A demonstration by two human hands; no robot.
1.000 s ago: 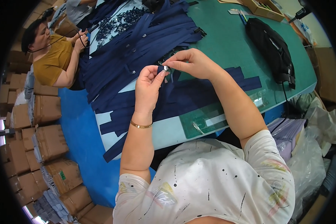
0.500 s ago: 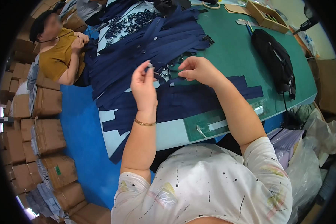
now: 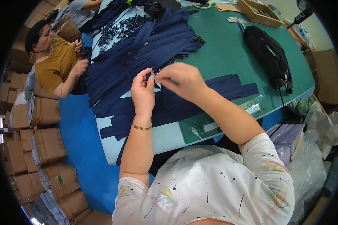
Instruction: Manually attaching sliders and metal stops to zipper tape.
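Note:
My left hand (image 3: 142, 91) is raised over the table with thumb and forefinger pinched on a small shiny metallic piece (image 3: 153, 74). Close against it, my right hand (image 3: 187, 80) bends its fingers in, and their tips meet the same small piece. Whether they grip it or something thin beside it cannot be made out. Beneath both hands lie long navy fabric strips (image 3: 208, 90), spread flat toward the right. Beyond them is a thick heap of similar navy strips (image 3: 120, 62). Part of a small heap of dark and shiny bits (image 3: 168, 63) shows behind my right hand.
A green mat (image 3: 221, 48) covers the table's right side, with a black pouch (image 3: 268, 56) and a wooden tray (image 3: 261, 14). More small dark pieces (image 3: 125, 28) lie at the far left. A co-worker in a mustard top (image 3: 50, 67) sits left, near stacked cartons (image 3: 49, 144).
My right hand has moved left to meet my left fingertips. The dark strip end seen by its fingers earlier is hidden now. The co-worker's hands have moved apart. The whole view has shifted slightly.

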